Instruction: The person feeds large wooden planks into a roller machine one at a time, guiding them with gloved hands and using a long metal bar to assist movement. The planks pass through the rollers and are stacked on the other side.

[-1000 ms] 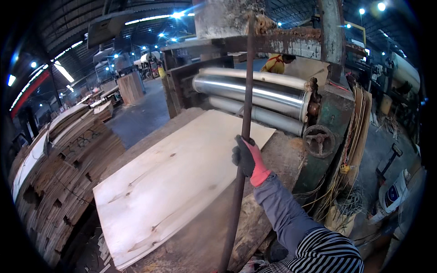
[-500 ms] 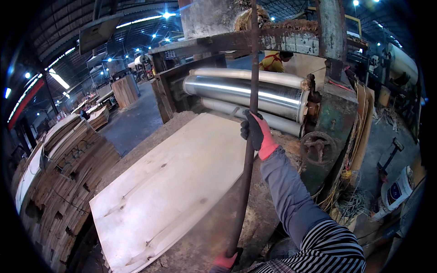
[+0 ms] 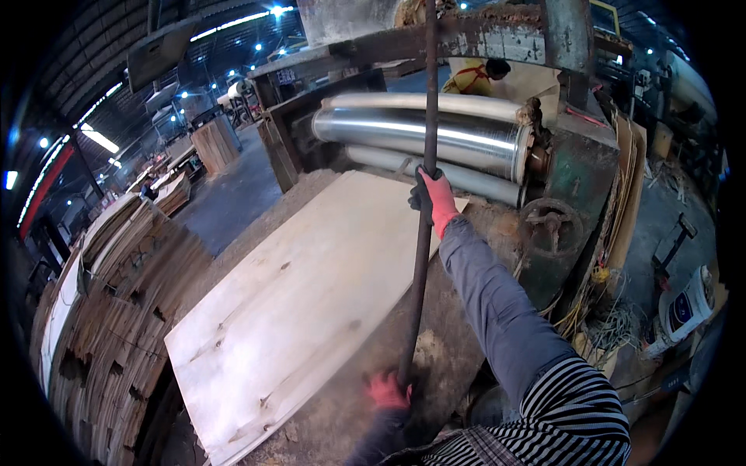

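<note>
A long dark pole (image 3: 424,264) runs upright and slightly tilted through the middle of the view. My right hand (image 3: 434,198), in a red and black glove, is wrapped round it about midway, in front of the rollers. At the pole's lower end is my left hand (image 3: 390,391), also gloved in red and black; it is a little blurred but appears closed round the end. To the left of the pole lies a pale wood veneer sheet (image 3: 311,287) with several dark knots, its far end near the rollers. Neither hand touches the sheet.
Shiny metal rollers (image 3: 420,140) span a heavy machine frame. A rusty handwheel (image 3: 551,227) is on its right side. Stacked veneer (image 3: 124,311) stands at left, a white bucket (image 3: 684,311) at right. Beyond the rollers a person (image 3: 470,80) in yellow bends down.
My left hand has moved up and forward with the pole's lower end. My right hand keeps its grip, slightly higher in view. The person behind the rollers has shifted right.
</note>
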Tool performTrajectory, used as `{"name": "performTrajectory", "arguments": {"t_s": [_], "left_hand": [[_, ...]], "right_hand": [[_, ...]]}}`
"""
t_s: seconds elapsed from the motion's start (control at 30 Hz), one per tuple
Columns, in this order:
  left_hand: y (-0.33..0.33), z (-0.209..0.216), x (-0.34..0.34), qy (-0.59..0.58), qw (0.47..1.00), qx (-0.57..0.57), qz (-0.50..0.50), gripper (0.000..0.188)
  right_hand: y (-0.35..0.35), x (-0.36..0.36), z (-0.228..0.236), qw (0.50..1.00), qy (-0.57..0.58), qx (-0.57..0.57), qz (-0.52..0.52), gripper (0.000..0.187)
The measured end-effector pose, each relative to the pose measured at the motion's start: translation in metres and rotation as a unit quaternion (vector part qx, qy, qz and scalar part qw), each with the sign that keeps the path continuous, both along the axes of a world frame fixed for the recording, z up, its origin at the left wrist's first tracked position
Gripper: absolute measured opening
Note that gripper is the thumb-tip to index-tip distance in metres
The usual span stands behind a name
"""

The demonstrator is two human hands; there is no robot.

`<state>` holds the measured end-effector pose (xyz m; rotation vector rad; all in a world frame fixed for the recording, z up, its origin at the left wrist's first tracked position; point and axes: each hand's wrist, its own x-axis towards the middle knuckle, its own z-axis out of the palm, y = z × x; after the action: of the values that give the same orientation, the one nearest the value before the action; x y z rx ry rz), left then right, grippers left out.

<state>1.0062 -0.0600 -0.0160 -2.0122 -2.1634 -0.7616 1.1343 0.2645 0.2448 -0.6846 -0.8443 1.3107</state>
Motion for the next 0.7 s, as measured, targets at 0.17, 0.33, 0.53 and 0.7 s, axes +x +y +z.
{"name": "performTrajectory", "arguments": {"t_s": [0.17,0.33,0.53,0.7], "left_hand": [[-0.004,0.010,0.007,-0.015,1.000,-0.019,0.011,0.062],[-0.035,-0.001,0.000,-0.035,0.998,-0.031,0.041,0.070],[-0.047,0.000,0.008,-0.008,0.998,-0.054,0.036,0.057],[-0.049,0.000,0.008,0.005,0.999,-0.022,0.045,0.044]], "right_hand": [[-0.008,0.003,0.004,0.998,-0.033,-0.001,-0.057,0.021],[-0.025,0.002,0.011,0.993,-0.075,-0.001,-0.093,0.019],[-0.039,0.000,0.019,0.994,-0.039,0.011,-0.104,0.014],[-0.017,0.002,0.006,0.990,-0.103,0.017,-0.099,0.031]]}}
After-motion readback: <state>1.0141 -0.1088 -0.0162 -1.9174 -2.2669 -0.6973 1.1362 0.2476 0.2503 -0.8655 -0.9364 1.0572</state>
